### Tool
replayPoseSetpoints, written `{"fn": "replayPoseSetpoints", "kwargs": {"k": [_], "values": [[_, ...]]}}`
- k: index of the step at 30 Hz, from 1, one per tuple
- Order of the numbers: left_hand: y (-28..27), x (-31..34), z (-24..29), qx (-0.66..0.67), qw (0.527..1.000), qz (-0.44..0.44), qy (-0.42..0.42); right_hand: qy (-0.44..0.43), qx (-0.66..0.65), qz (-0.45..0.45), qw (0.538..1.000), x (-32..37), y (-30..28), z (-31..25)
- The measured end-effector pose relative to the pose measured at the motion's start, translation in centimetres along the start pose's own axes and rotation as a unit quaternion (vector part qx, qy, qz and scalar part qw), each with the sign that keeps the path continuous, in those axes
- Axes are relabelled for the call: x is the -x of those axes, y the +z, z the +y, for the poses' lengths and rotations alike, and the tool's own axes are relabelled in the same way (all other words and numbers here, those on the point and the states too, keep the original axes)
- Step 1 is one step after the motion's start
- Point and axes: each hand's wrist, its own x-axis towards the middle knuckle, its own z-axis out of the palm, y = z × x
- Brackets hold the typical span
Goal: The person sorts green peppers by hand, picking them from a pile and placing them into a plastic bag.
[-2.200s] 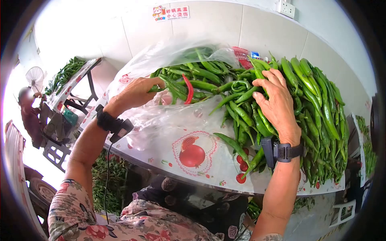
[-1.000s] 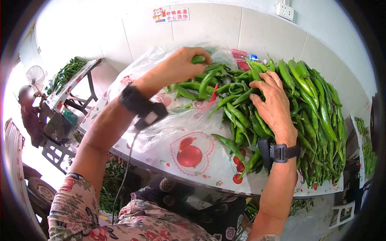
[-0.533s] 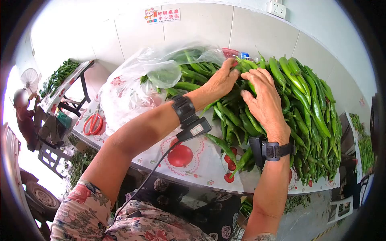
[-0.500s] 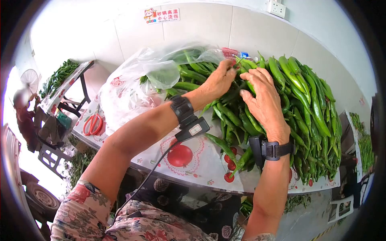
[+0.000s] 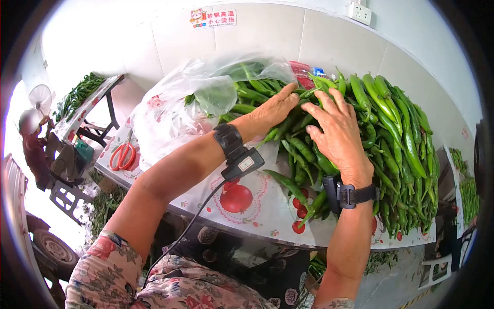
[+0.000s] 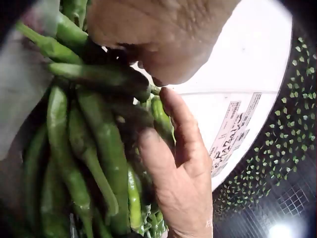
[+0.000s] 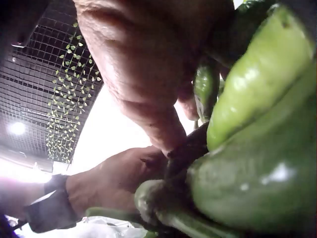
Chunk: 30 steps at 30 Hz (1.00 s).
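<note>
Hands, two: right hand (image 5: 337,135), fingers spread, resting on the green peppers (image 5: 406,154); left hand (image 5: 275,109) reaching among them alongside (whether it is gripping one, cannot tell). Peppers are covering the right of the desk (image 5: 267,229); plastic bag (image 5: 167,121), left, is holding more; scissors (image 5: 124,155) are lying farther left.

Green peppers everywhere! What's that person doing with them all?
A person has both hands at a pile of green peppers on a table. The left hand is in among them; whether it grips one is hidden. The right hand rests on the pile, fingers spread. A plastic bag with more peppers lies beside it, and orange-handled scissors lie farther left.
</note>
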Motion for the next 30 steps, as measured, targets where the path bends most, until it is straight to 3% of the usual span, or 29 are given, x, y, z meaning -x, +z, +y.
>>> {"fn": "replayPoseSetpoints", "kwargs": {"k": [1, 2, 6, 9, 11, 13, 15, 19, 22, 25, 26, 30], "values": [[-0.3, 0.4, 0.1, 0.03, 0.999, 0.006, -0.007, 0.002, 0.008, -0.015, 1.0, 0.1, -0.1, 0.0], [-0.7, 0.8, 0.6, -0.001, 0.999, -0.016, 0.038, 0.004, 0.015, -0.022, 1.0, 0.2, 0.2, 0.3], [-2.8, 1.1, 0.7, -0.081, 0.993, -0.073, 0.045, 0.019, 0.005, 0.008, 1.0, 0.0, 0.3, 0.2], [-3.6, 1.7, 1.2, -0.054, 0.993, -0.104, -0.013, 0.01, 0.003, 0.038, 0.999, -0.5, 0.0, 0.0], [-4.6, 1.6, -0.7, -0.112, 0.985, -0.108, 0.078, 0.003, -0.013, 0.064, 0.998, -0.8, 0.0, 0.0], [-5.9, 1.4, -1.9, -0.14, 0.98, -0.114, 0.081, 0.006, -0.027, 0.071, 0.997, -0.8, -0.1, 0.1], [-6.9, 1.7, 0.6, -0.139, 0.983, -0.121, -0.004, 0.018, -0.039, 0.06, 0.997, -0.7, -0.1, 0.4], [-11.0, 3.3, 1.5, -0.337, 0.925, -0.15, -0.096, 0.026, -0.057, 0.053, 0.997, -0.5, 0.0, 0.6], [-12.7, 4.8, -1.4, -0.418, 0.9, -0.121, -0.036, 0.034, -0.09, 0.029, 0.995, -0.6, -0.1, 0.5], [-11.8, 5.9, -1.8, -0.496, 0.862, -0.097, -0.053, 0.031, -0.096, 0.036, 0.994, -0.5, 0.1, 0.6], [-12.0, 5.7, -2.6, -0.519, 0.849, -0.103, -0.004, 0.026, -0.092, 0.04, 0.995, -0.5, 0.1, 0.6], [-11.9, 5.4, -2.5, -0.533, 0.835, -0.122, -0.064, 0.019, -0.089, 0.045, 0.995, -0.5, 0.1, 0.7]]}}
